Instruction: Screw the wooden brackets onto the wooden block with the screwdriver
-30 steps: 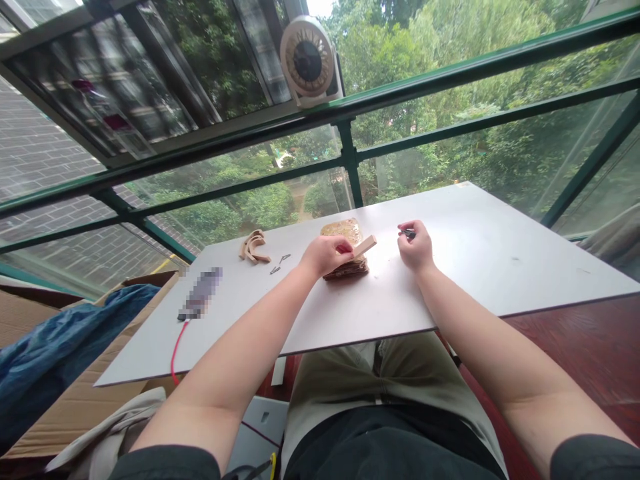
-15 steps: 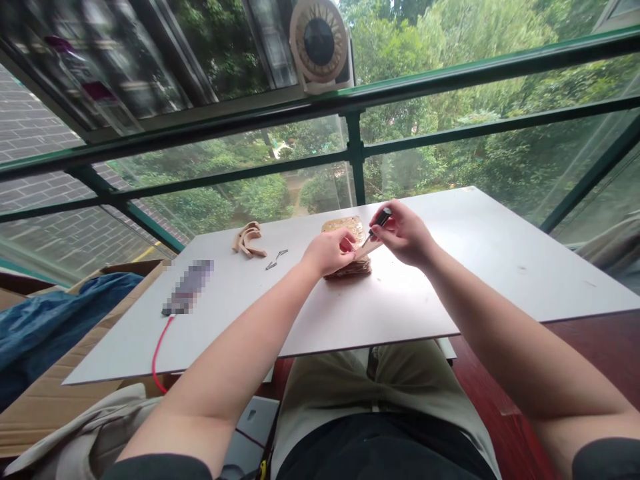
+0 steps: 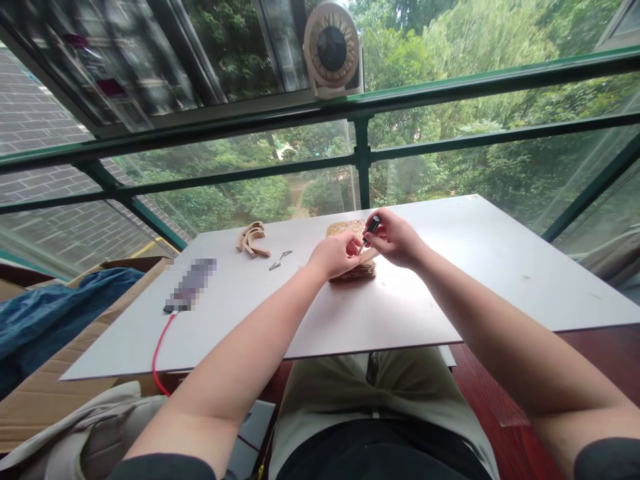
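Observation:
In my right hand (image 3: 393, 237) is a screwdriver (image 3: 373, 228) with a black handle, held closed-fingered and slanting down to the left. Its tip meets a pale wooden piece (image 3: 370, 255), close to my left fingertips. My left hand (image 3: 336, 255) is closed over the left end of that piece, its fingers pinched; whether a screw is between them is too small to tell. Beneath both lies a brown, rough-edged block (image 3: 353, 275) that looks layered, with a speckled, shiny top partly covered by my hands.
Several curved wooden pieces (image 3: 253, 240) lie at the back left of the white table (image 3: 320, 327). Small metal parts (image 3: 280, 260) are beside them. A blurred-out device (image 3: 193, 285) with a red cable (image 3: 159, 350) rests at left. A fan (image 3: 332, 48) stands by the railing (image 3: 240, 115).
My right hand has shifted slightly left with the screwdriver, bringing it nearer my left fingers. The left hand still grips the wooden piece. The camera view has shifted a little.

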A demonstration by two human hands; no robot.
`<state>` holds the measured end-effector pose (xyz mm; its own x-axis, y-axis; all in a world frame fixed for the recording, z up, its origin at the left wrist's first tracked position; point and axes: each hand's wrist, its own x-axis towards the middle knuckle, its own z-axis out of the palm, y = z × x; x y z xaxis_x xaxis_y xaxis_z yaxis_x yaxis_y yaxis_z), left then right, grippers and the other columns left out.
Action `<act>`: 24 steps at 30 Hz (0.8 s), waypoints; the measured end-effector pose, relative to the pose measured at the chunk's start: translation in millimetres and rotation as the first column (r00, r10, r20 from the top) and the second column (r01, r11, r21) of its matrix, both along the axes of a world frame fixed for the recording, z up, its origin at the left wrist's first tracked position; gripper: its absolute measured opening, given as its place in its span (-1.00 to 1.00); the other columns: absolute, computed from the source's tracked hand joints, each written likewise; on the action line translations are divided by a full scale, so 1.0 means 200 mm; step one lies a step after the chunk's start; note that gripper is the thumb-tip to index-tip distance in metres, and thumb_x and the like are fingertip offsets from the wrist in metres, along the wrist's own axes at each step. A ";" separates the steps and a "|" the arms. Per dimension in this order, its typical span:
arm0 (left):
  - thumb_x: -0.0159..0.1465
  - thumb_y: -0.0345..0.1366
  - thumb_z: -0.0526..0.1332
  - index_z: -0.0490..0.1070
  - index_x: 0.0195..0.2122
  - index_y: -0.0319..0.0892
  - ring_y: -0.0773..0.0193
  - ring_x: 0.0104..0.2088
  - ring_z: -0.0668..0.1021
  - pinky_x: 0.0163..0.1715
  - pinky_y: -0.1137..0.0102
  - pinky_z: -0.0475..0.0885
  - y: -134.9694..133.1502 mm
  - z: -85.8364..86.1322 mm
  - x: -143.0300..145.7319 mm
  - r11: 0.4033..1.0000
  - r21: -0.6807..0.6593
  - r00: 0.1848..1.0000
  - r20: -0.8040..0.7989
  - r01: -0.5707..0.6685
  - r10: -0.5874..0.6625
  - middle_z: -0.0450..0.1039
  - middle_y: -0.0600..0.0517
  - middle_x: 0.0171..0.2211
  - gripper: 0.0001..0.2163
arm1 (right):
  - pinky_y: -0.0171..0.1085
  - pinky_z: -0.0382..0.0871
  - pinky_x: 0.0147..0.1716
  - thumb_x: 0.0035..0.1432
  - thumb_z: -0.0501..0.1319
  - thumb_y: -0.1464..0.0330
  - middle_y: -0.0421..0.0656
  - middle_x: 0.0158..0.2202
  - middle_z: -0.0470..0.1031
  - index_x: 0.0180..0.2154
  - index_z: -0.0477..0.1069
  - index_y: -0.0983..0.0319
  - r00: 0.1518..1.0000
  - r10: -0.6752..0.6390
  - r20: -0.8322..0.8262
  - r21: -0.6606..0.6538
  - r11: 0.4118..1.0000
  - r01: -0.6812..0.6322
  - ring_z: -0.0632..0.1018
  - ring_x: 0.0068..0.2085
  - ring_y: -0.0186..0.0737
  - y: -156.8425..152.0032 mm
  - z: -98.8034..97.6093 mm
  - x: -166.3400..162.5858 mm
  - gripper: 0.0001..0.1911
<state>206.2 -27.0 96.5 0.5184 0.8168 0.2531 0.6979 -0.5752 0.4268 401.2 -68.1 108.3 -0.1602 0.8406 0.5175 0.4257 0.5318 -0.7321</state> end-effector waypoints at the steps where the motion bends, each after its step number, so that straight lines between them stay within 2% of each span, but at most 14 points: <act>1: 0.15 -0.20 0.34 0.44 -0.23 -0.02 0.26 -0.31 0.64 -0.31 0.37 0.44 0.00 0.00 0.00 1.000 -0.002 1.000 0.001 0.001 -0.001 0.64 0.16 -0.32 -0.82 | -0.24 0.45 -0.33 0.17 0.21 0.36 -0.21 -0.32 0.50 -0.20 0.26 0.14 1.000 -0.004 0.010 0.000 1.000 0.004 0.60 -0.33 -0.20 0.00 0.00 0.00 -0.83; 7: 0.14 -0.20 0.34 0.44 -0.26 -0.03 0.24 -0.33 0.64 -0.32 0.35 0.44 0.01 -0.01 0.00 1.000 0.016 1.000 0.008 -0.001 0.001 0.64 0.15 -0.33 -0.83 | -0.26 0.35 -0.37 0.14 0.22 0.34 -0.24 -0.42 0.46 -0.17 0.32 0.16 0.994 -0.039 0.103 -0.001 0.999 0.040 0.51 -0.42 -0.25 -0.01 0.04 -0.01 -0.81; 12: 0.13 -0.22 0.33 0.43 -0.29 -0.04 0.22 -0.33 0.62 -0.35 0.34 0.42 0.02 -0.01 0.00 0.999 0.034 0.999 0.015 0.030 -0.031 0.63 0.14 -0.32 -0.85 | -0.29 0.26 -0.38 0.15 0.21 0.33 -0.31 -0.50 0.35 0.03 0.36 0.13 0.968 -0.106 0.225 0.071 0.993 0.092 0.39 -0.47 -0.28 0.00 0.08 -0.04 -0.63; 15: 0.12 -0.24 0.33 0.45 -0.29 -0.04 0.19 -0.32 0.62 -0.34 0.32 0.44 0.02 -0.01 0.00 0.998 0.014 0.997 0.040 0.058 -0.058 0.62 0.12 -0.33 -0.86 | -0.29 0.19 -0.39 0.12 0.23 0.33 -0.27 -0.47 0.36 -0.14 0.41 0.16 0.944 -0.144 0.296 0.131 0.985 0.109 0.35 -0.44 -0.28 0.02 0.11 -0.05 -0.77; 18: 0.11 -0.25 0.33 0.47 -0.31 -0.05 0.16 -0.28 0.62 -0.26 0.29 0.49 0.03 -0.01 0.00 0.998 0.014 0.995 0.070 0.066 -0.066 0.61 0.09 -0.31 -0.88 | -0.29 0.18 -0.36 0.06 0.21 0.41 -0.21 -0.38 0.42 -0.30 0.37 0.19 0.935 -0.138 0.328 0.157 0.983 0.091 0.36 -0.37 -0.28 0.06 0.13 -0.06 -0.90; 24: 0.13 -0.21 0.34 0.47 -0.08 -0.09 0.10 -0.01 0.61 0.04 0.23 0.53 0.04 -0.06 -0.06 0.998 0.034 0.980 0.194 0.043 -0.049 0.59 -0.01 -0.05 -0.68 | -0.33 0.17 -0.41 0.08 0.17 0.43 -0.24 -0.43 0.45 -0.31 0.34 0.18 0.918 -0.087 0.387 0.115 0.992 0.045 0.38 -0.43 -0.31 0.08 0.16 -0.10 -0.91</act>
